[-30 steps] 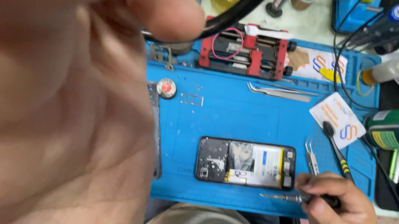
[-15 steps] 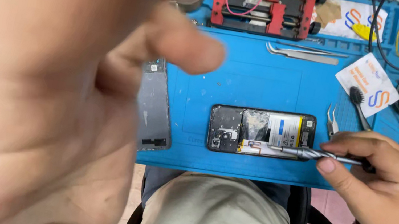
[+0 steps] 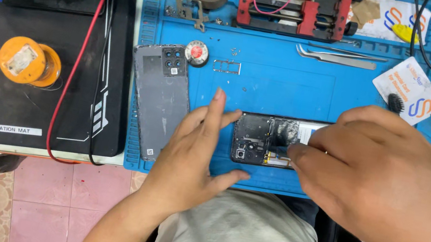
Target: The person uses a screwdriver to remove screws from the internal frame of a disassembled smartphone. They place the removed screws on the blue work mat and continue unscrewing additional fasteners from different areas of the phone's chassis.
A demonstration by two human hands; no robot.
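Head view shows the opened phone (image 3: 259,140) lying on the blue mat (image 3: 268,83), the left hand (image 3: 192,155) resting flat and open beside its left end, holding nothing, and the right hand (image 3: 370,170) curled over its right part, fingertips on it; its grasp I cannot tell.

Bright, even light falls from overhead, and the blue mat (image 3: 291,87) shows clear and saturated. Shadows are soft and short, pooling just under the left hand (image 3: 193,152) and right hand (image 3: 374,182). The tweezers (image 3: 337,57) above the mat's middle glint faintly. The right hand looms large and slightly soft. Straight lines bow a little toward the edges.
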